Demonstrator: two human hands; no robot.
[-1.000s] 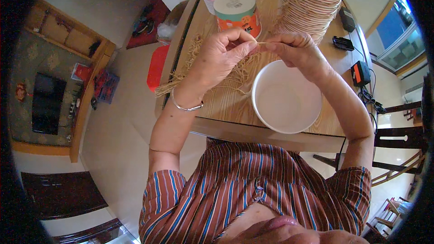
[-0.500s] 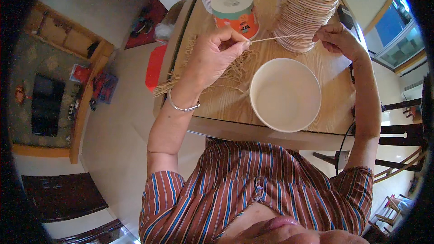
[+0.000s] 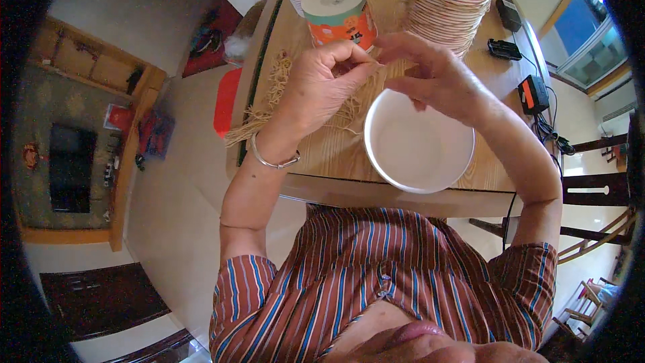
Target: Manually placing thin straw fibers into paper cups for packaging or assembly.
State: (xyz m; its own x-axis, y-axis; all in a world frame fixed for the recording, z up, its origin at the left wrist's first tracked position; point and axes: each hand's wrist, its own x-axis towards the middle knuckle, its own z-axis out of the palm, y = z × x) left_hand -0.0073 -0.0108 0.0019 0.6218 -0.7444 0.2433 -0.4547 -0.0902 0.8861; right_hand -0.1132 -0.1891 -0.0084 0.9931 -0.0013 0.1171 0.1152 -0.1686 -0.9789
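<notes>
Hands [image 3: 316, 91] close together, strand [image 3: 374, 62] barely visible, tub stack [image 3: 451, 10] cropped

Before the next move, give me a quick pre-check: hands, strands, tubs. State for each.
1. Left hand pinch closed: ok, thumb and forefinger together.
2. What that pinch holds: cannot tell, too fine to make out.
3. Right hand closed: not ok, thumb and fingers apart.
4. White tub mouth up: ok.
5. Loose strands gathered tidily: not ok, spread across the table.
6. Tall stack steady: cannot tell, top out of frame.
</notes>
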